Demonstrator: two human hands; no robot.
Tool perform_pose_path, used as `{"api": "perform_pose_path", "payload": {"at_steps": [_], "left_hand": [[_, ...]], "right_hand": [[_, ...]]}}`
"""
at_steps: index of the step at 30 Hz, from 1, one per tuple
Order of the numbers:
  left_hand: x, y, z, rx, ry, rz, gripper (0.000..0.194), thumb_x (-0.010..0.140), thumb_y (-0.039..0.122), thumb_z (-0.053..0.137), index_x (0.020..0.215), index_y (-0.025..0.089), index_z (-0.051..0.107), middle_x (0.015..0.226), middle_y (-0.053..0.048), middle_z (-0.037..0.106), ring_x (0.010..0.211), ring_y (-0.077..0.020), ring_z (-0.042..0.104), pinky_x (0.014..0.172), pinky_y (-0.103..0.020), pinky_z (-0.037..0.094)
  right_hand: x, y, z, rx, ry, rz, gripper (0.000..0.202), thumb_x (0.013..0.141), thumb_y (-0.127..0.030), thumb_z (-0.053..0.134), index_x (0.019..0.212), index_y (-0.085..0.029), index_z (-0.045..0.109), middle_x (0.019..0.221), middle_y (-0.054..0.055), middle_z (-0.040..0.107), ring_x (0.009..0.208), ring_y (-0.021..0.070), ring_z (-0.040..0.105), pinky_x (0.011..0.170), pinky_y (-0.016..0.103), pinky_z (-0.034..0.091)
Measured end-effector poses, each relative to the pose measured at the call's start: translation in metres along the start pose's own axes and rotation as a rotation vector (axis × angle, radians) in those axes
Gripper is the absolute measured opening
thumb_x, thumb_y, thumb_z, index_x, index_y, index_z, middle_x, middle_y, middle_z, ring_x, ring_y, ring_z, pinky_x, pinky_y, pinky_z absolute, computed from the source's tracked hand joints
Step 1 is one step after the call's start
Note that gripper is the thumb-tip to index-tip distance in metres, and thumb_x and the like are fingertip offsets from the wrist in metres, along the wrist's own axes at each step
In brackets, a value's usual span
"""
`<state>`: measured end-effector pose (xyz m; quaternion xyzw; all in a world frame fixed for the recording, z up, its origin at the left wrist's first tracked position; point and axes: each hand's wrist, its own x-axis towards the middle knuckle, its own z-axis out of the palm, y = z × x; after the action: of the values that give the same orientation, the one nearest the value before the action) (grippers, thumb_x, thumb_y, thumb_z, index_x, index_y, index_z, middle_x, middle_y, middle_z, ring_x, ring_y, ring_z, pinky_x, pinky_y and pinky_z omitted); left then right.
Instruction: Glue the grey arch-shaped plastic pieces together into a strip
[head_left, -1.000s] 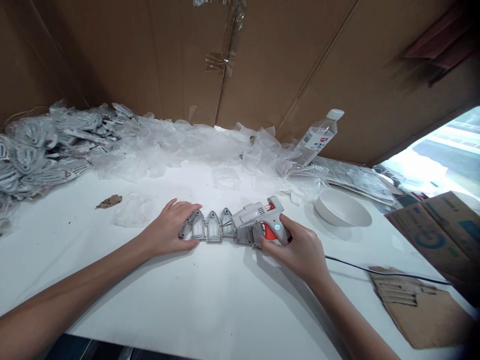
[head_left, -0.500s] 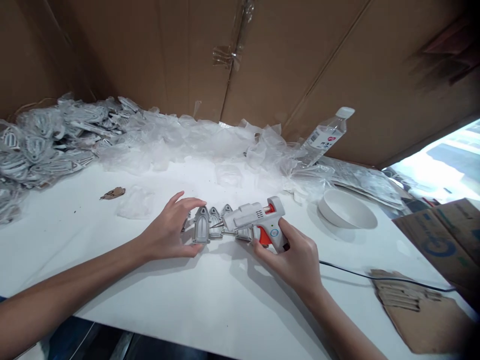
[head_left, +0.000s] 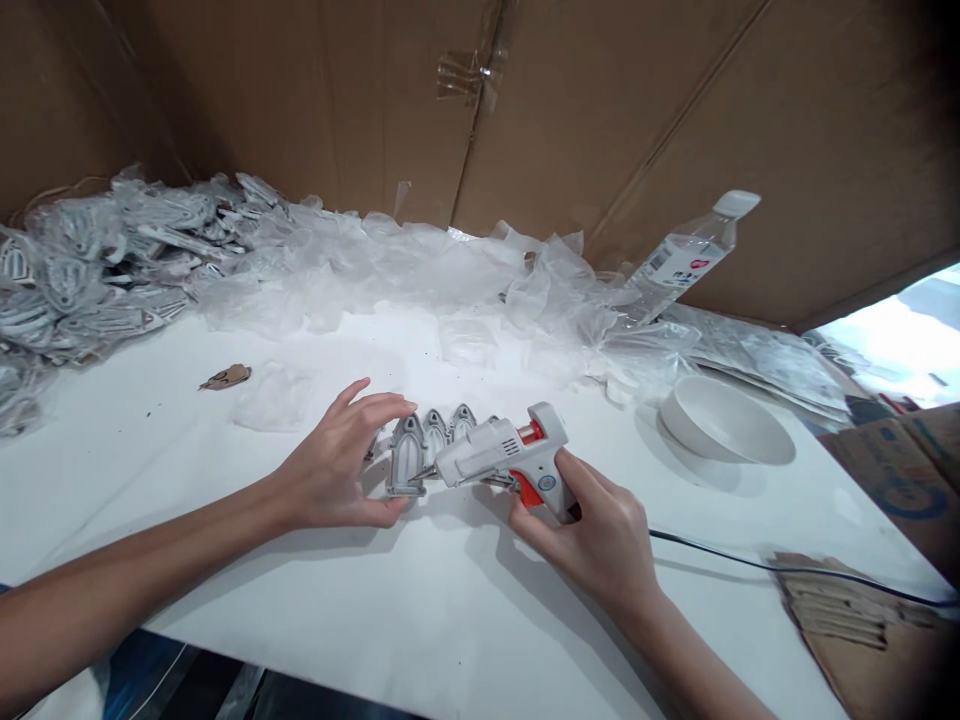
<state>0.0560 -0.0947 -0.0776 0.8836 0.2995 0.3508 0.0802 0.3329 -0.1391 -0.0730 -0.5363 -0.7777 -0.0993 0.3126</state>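
We count two hands at work over one white surface (head_left: 450, 620). The left hand (head_left: 341, 465) is curved round one grey front piece (head_left: 409, 455), gripping it by its two ends, fingertips at the pointed top and thumb at the flat base. The piece is arch-shaped, with a raised rim and a recessed middle, and looks like moulded plastic. Just behind it we see two more arched pieces (head_left: 463, 422) standing out clearly; other grey parts are half hidden by the fingers and the tool, so we cannot give a full number.

The right hand (head_left: 604, 520) is closed round the handle of one glue gun (head_left: 487, 452), smooth pale grey plastic with a red trigger. Its thin metal nozzle lies over the lower part of the front piece; we cannot tell whether it touches. One dark cable (head_left: 720, 552) runs off to the right.

Around these we find one round, smooth white bowl (head_left: 727, 425), one clear bottle (head_left: 686, 262) leaning with its white cap up, one small torn cardboard scrap (head_left: 226, 377) and one flat cardboard sheet (head_left: 855, 620) with a ridged, ripped patch. At the back left lies one heap of bagged grey parts (head_left: 112, 260), too many to count, next to crumpled, cloudy plastic film (head_left: 397, 270) along a brown cardboard wall (head_left: 360, 110).
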Motion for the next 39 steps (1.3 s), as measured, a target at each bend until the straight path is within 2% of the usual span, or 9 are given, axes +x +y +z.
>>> {"api": "perform_pose_path", "payload": {"at_steps": [5,15,24,29,34,39], "left_hand": [[-0.0006,0.0006,-0.0007,-0.007,0.002,0.001,0.082,0.066,0.025,0.073,0.134,0.016,0.028,0.124,-0.014,0.058,0.121,-0.0262,0.053,0.114,-0.054,0.023],[0.0000,-0.0005,-0.0010,-0.004,0.001,0.038,0.080,0.068,0.026,0.071,0.135,0.018,0.027,0.125,-0.015,0.058,0.122,-0.0277,0.053,0.113,-0.057,0.023],[0.0002,-0.0003,-0.0009,-0.003,0.002,0.027,0.080,0.069,0.026,0.071,0.135,0.020,0.027,0.124,-0.014,0.058,0.121,-0.0285,0.053,0.112,-0.058,0.024],[0.0001,0.0000,-0.0010,-0.001,0.000,0.019,0.080,0.068,0.026,0.071,0.134,0.019,0.028,0.124,-0.014,0.058,0.121,-0.0279,0.053,0.113,-0.056,0.023],[-0.0004,-0.0005,-0.0009,-0.006,-0.007,0.013,0.080,0.068,0.027,0.071,0.135,0.020,0.027,0.124,-0.014,0.058,0.121,-0.0290,0.053,0.112,-0.058,0.023],[-0.0005,-0.0017,-0.0010,-0.009,-0.010,0.031,0.080,0.068,0.027,0.073,0.134,0.018,0.028,0.125,-0.015,0.058,0.122,-0.0276,0.052,0.113,-0.056,0.022]], "right_hand": [[-0.0002,-0.0003,0.0002,0.003,-0.010,-0.003,0.021,0.070,-0.029,0.058,0.066,-0.019,0.040,0.053,-0.005,0.037,0.045,0.0055,0.026,0.042,0.020,0.025],[-0.0010,0.0014,0.0010,0.024,-0.037,0.011,0.017,0.071,-0.030,0.057,0.068,-0.018,0.045,0.055,-0.004,0.041,0.045,0.0060,0.029,0.044,0.020,0.026],[-0.0009,-0.0002,-0.0001,0.034,-0.048,0.023,0.023,0.071,-0.026,0.057,0.065,-0.019,0.036,0.055,-0.005,0.037,0.046,0.0056,0.026,0.044,0.020,0.024],[0.0003,-0.0004,0.0005,0.000,-0.024,0.008,0.022,0.073,-0.034,0.059,0.068,-0.018,0.045,0.055,-0.004,0.042,0.045,0.0058,0.030,0.042,0.020,0.026],[0.0017,-0.0008,0.0012,-0.065,0.018,-0.026,0.036,0.074,-0.044,0.062,0.065,-0.019,0.039,0.053,-0.005,0.040,0.044,0.0051,0.029,0.040,0.019,0.024],[0.0028,-0.0012,0.0003,-0.083,0.035,-0.049,0.039,0.075,-0.048,0.063,0.066,-0.018,0.040,0.053,-0.005,0.040,0.044,0.0048,0.029,0.040,0.019,0.025]]}}
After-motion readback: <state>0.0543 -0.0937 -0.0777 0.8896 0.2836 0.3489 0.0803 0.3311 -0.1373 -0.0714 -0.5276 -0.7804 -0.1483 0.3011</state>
